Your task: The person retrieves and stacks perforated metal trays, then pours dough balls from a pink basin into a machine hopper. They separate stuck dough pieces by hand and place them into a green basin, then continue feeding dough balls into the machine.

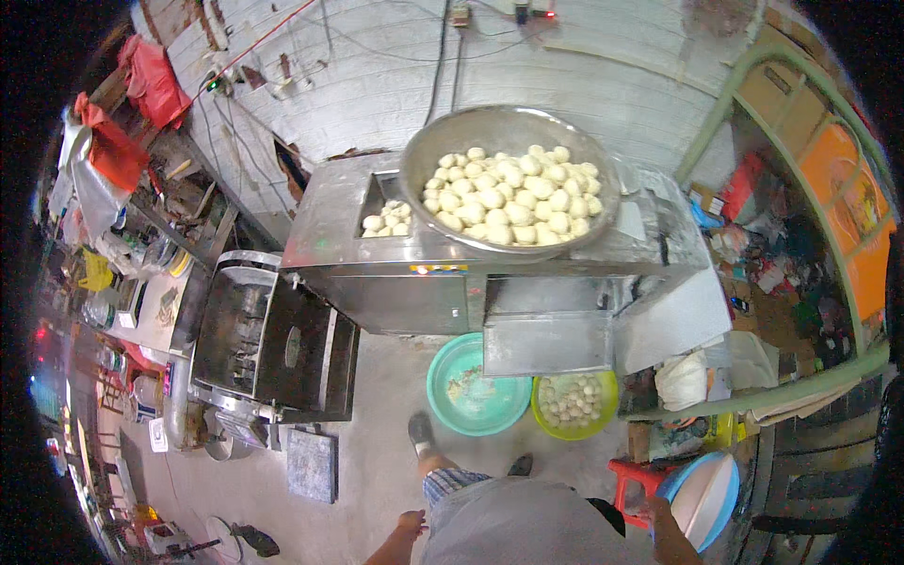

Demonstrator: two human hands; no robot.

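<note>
My left hand (412, 524) hangs low beside my body with loosely curled fingers and nothing visible in it. At my right side, my right hand (659, 511) is at the rim of a tilted blue-and-white basin (703, 494); its fingers are partly hidden. Before me, a wide steel bowl (508, 119) heaped with pale dough balls (519, 198) rests on a metal machine (332, 205). More dough balls (387, 220) lie in the machine's square opening, left of the bowl. Beneath the machine's sloping metal chute (547, 345) are a green basin (441, 409) with scraps and a yellow-green basin (611, 409) holding small round pieces.
An open metal mixing machine (282, 332) stands at the left, near a floor scale (312, 466). A red plastic stool (628, 484) is behind the tilted basin. To the right, a green metal frame (706, 409) borders a cluttered area. Cables run along the white wall (374, 85).
</note>
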